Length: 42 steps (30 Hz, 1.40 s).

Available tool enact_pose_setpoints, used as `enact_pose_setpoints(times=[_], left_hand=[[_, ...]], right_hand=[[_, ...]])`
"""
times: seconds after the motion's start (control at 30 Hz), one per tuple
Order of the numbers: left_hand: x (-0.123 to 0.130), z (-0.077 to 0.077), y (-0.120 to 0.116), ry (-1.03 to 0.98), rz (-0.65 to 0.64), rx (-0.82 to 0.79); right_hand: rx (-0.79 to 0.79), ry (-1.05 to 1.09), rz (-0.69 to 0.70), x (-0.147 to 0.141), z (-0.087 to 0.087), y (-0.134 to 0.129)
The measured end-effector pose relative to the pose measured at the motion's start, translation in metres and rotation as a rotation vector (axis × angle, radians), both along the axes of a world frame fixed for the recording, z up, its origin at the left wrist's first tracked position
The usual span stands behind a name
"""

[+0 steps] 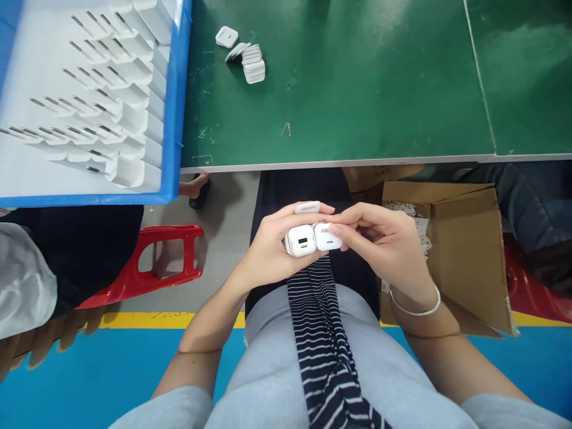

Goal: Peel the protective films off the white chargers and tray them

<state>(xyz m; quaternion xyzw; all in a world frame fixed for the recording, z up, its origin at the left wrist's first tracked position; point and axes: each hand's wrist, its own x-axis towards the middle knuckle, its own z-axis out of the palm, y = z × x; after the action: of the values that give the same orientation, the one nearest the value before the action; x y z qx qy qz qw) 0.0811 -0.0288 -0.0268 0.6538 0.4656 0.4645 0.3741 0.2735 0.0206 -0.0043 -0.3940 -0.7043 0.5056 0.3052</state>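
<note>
In front of my lap, my left hand [272, 241] is closed around a white charger [294, 243], whose end face shows a wide dark slot and a smaller one. A small white piece with faint lettering [307, 207] is tucked between the fingers of that hand. Right beside the charger sits a white cover plate [329, 241] with dark print and one narrow slot; my right hand [379, 238] pinches it with the thumb on its face. Whether a second charger body lies under this plate is hard to see.
A blue-rimmed tray [176, 107] of white chargers with upright metal prongs stands at the upper left. Several white plates [253, 64] lie on the green table [357, 89]. An open cardboard box [469, 250] is at my right, a red stool [194, 256] at left.
</note>
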Motion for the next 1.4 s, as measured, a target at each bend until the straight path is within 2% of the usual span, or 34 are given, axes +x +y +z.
enact_pose_setpoints(times=[0.3,0.57,0.9,1.03,1.27,1.4], left_hand=[[0.0,-0.005,0.002,0.03,-0.004,0.07],[0.001,-0.007,0.004,0.033,-0.004,0.068],[0.006,-0.01,0.007,-0.007,-0.029,0.039],[0.01,-0.014,0.005,-0.085,-0.02,0.04],[0.008,-0.016,0.005,-0.161,0.008,0.076],[0.008,-0.016,0.006,-0.177,-0.046,0.099]], right_hand=[[0.042,-0.036,0.02,0.0,-0.001,0.003],[0.034,-0.044,0.03,0.001,-0.003,0.005],[-0.099,0.055,0.047,0.008,-0.009,0.009],[-0.151,0.086,0.036,0.008,-0.012,0.01],[-0.357,0.402,0.139,0.006,-0.026,0.008],[-0.347,0.404,0.081,0.007,-0.025,0.012]])
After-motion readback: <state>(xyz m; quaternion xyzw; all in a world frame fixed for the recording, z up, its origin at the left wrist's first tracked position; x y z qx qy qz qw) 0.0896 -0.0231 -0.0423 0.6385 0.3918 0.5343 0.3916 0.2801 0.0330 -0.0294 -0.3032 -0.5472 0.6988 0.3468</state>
